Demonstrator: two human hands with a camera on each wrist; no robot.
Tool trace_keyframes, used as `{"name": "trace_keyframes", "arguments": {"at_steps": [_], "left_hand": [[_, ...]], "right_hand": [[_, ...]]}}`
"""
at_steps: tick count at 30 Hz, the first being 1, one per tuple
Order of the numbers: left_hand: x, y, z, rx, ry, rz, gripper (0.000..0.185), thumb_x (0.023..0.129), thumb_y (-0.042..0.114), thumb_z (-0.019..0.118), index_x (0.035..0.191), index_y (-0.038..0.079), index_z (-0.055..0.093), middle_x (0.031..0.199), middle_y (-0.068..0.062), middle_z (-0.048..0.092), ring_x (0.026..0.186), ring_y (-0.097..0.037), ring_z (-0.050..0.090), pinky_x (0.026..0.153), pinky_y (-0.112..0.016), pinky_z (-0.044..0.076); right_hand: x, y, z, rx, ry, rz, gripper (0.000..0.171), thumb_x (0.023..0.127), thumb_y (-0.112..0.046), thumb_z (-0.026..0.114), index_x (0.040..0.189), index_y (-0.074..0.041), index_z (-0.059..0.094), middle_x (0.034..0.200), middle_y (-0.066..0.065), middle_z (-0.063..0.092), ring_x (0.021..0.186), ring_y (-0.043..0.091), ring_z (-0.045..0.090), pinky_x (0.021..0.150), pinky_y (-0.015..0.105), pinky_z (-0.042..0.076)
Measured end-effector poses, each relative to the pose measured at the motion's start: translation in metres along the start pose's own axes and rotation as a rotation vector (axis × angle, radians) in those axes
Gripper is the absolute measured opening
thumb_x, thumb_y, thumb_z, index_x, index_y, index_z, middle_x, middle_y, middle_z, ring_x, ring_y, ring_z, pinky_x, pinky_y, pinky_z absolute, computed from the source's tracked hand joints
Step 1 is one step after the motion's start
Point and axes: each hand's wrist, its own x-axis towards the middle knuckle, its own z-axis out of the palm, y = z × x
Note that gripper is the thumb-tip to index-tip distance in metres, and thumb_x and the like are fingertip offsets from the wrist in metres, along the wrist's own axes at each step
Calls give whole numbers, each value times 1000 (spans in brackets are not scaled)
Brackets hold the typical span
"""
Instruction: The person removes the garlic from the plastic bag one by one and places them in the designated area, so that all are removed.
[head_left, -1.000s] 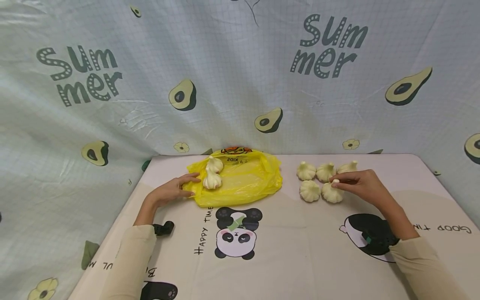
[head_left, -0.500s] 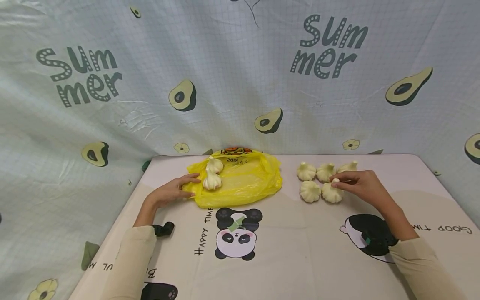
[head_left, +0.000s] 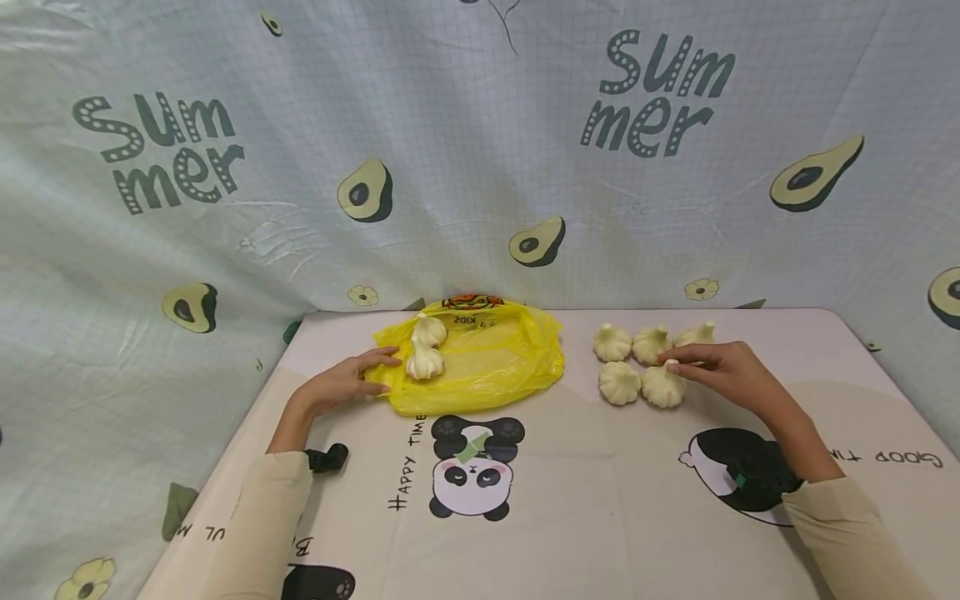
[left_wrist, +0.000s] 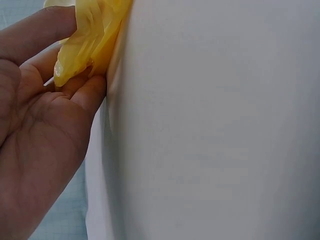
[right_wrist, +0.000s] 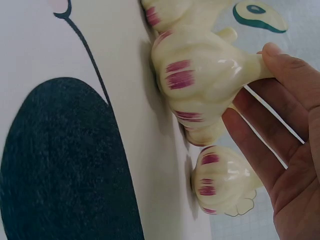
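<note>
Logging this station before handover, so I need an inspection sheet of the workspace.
Surface: table under a panda-print cloth.
Job's things: yellow bag with two garlic bulbs on it; five bulbs grouped at the right, front garlic bulb among them.
Clutter: small black object by the left sleeve.
Hands: left hand pinches the bag's edge; right hand touches the front bulb's stem.
Cables: nothing seen.
Surroundings: avocado-print backdrop.

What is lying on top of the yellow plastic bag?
Two garlic bulbs lie on the yellow plastic bag. The left hand holds its edge. Whether anything is inside the bag cannot be seen.
</note>
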Motion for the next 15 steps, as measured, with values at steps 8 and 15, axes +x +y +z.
{"name": "trace_keyframes", "arguments": {"at_steps": [8, 15], "left_hand": [[0, 0, 0, 6, 2, 3, 53, 94, 7, 67, 144, -1, 53, 168, -16, 21, 155, -43, 2, 120, -67, 5], [0, 1, 0, 2, -2, 3, 53, 95, 6, 67, 145, -1, 52, 168, -16, 21, 155, -43, 2, 121, -66, 6]], "right_hand": [[0, -1, 2, 36, 1, -23, 21, 91, -11, 76, 112, -12, 79, 106, 8, 77, 88, -8, 64, 68, 14, 53], [2, -6, -2, 45, -17, -18, 25, 92, -13, 75, 117, -13, 77, 110, 8, 76, 91, -7, 65, 71, 14, 54]]}}
